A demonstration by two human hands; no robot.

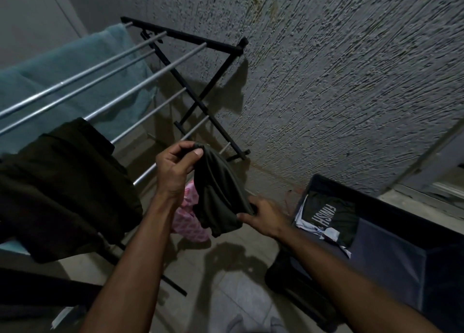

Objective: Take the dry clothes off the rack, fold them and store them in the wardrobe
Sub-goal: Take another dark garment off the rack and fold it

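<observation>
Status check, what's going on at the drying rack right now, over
Left hand pinches dark green garment at top, right hand grips its bottom. Off the drying rack. Nothing in the way.

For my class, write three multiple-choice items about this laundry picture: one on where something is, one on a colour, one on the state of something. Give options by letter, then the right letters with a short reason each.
1. Where does the folded dark shirt printed FINISH lie?
A. On the drying rack's rails
B. In the dark fabric bin at right
C. On the floor tiles

2. What colour is the towel hung at the far side of the drying rack?
A. Red
B. Yellow
C. Light blue

3. How is the small dark green garment held?
A. By both hands, off the rack
B. By one hand only
C. By no hand, draped on a rail

Answers:
1 B: the shirt sits inside the bin beside the wall.
2 C: the towel over the far rails is light blue.
3 A: the left hand pinches its top and the right hand grips its lower edge.
</observation>
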